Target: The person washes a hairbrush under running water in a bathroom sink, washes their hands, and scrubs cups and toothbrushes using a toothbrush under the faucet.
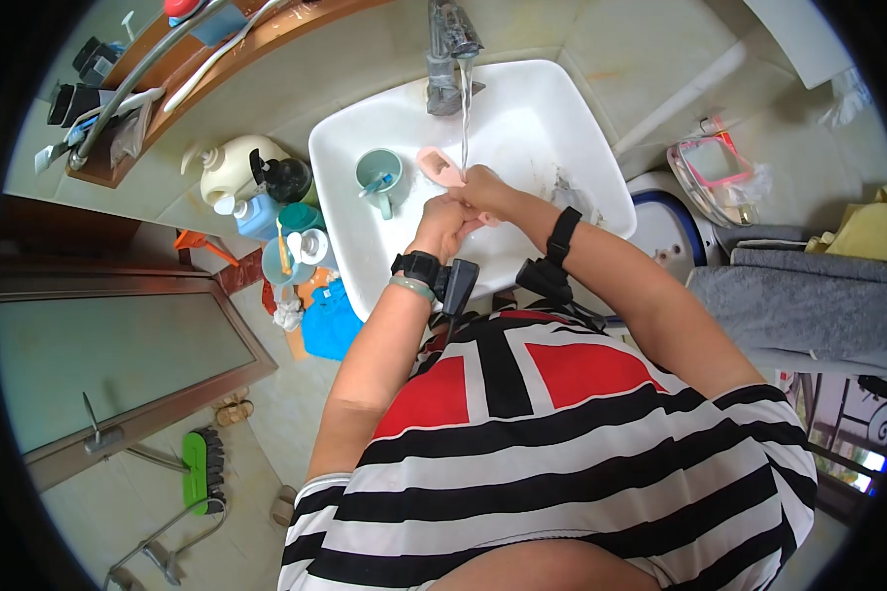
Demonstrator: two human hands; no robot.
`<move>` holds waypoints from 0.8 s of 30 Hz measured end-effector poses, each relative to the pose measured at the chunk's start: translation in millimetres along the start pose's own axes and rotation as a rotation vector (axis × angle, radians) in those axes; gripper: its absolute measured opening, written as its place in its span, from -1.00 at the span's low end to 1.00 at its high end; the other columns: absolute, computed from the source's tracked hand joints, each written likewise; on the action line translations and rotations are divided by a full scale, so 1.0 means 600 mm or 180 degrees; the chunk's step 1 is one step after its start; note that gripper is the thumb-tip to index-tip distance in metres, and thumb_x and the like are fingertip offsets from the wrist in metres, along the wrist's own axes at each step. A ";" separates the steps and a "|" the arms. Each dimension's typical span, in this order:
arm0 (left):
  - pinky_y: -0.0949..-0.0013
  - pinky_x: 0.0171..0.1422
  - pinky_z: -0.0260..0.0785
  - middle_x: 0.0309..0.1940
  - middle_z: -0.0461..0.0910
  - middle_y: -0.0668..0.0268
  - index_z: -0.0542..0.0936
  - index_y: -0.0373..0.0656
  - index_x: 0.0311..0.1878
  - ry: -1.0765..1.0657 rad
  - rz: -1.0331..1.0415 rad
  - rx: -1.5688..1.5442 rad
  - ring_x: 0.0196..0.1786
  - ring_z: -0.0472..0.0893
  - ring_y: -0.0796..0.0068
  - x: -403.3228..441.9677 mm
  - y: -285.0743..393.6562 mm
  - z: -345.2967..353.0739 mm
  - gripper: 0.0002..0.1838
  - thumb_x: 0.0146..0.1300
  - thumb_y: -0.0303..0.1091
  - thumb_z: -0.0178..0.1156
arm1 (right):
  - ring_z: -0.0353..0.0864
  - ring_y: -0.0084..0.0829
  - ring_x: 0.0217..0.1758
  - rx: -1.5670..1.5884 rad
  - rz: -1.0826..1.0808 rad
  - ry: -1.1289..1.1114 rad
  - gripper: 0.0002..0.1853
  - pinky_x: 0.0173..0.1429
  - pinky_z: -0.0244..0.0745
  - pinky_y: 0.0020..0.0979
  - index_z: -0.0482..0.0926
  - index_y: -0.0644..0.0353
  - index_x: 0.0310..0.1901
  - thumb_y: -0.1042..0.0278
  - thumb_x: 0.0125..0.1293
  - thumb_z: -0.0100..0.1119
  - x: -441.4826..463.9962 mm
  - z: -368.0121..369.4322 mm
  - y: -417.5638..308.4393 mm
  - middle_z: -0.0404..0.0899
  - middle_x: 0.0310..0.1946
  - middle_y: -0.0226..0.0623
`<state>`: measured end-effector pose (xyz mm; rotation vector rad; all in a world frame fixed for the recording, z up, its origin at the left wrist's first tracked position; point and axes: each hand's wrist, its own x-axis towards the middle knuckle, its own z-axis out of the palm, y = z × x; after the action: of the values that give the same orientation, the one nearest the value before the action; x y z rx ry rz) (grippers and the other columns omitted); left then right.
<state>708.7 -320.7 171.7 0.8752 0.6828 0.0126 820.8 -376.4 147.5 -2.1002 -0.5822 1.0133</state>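
Observation:
Under the running tap [451,54], both hands are together over the white sink [360,128]. They close around a pale pink plastic tool [447,176] whose rounded end has a cut-out opening. My right hand [487,194] grips it just below that end, in the stream of water. From the lower left my left hand [443,226] curls against it, fingers touching the right hand's. The tool's middle is hidden by the fingers, and a pink bit shows below them. To the left of the hands, a light green mug [378,173] stands in the basin with something blue inside.
Pump bottles [241,167] and a plastic cup [288,264] crowd the sink's left side, with a blue bag [333,322] below. A wooden shelf [217,84] overhangs at upper left. Grey towels [798,295] hang right, near a pink-rimmed basket [712,163].

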 end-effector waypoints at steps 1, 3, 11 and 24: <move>0.24 -0.03 0.60 -0.19 0.59 0.04 0.46 -0.47 -0.13 -0.0003 0.0008 0.0011 -0.18 0.65 0.18 0.000 0.001 0.000 -0.86 0.27 -0.61 0.06 | 0.67 -0.07 -0.29 -0.0085 -0.0041 0.0131 -0.55 -0.24 0.49 -0.18 0.60 0.46 -0.19 0.11 0.17 0.18 0.007 0.005 -0.004 0.63 -0.36 0.11; 0.31 -0.11 0.63 -0.19 0.61 0.04 0.46 -0.47 -0.11 0.0322 -0.0072 0.0125 -0.21 0.66 0.26 -0.001 0.004 -0.002 -0.83 0.25 -0.61 0.09 | 0.67 -0.08 -0.28 -0.0384 -0.0019 0.0182 -0.54 -0.23 0.50 -0.18 0.59 0.47 -0.18 0.11 0.19 0.16 0.009 0.002 -0.015 0.62 -0.35 0.13; 0.47 -0.32 0.54 -0.32 0.62 0.15 0.49 -0.37 -0.13 0.0567 0.0002 0.0355 -0.36 0.64 0.43 0.001 0.018 -0.025 -0.83 0.33 -0.56 -0.08 | 0.66 -0.13 -0.36 0.0077 0.0467 0.0395 -0.56 -0.24 0.55 -0.22 0.59 0.40 -0.27 0.05 0.29 0.07 0.000 0.004 -0.021 0.60 -0.43 0.11; 0.33 -0.20 0.33 -0.34 0.52 0.38 0.48 -0.13 0.02 0.0891 -0.0376 -0.0518 -0.31 0.53 0.49 0.011 0.013 -0.037 -0.72 0.33 -0.48 -0.17 | 0.64 -0.33 -0.33 0.1351 0.0209 -0.0774 -0.48 -0.36 0.59 -0.38 0.38 0.25 0.15 0.72 0.10 0.07 0.004 -0.046 -0.034 0.55 -0.19 -0.09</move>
<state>703.7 -298.0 163.6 0.6812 0.9809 0.0850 843.0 -373.3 173.6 -1.6449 -0.3741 1.3135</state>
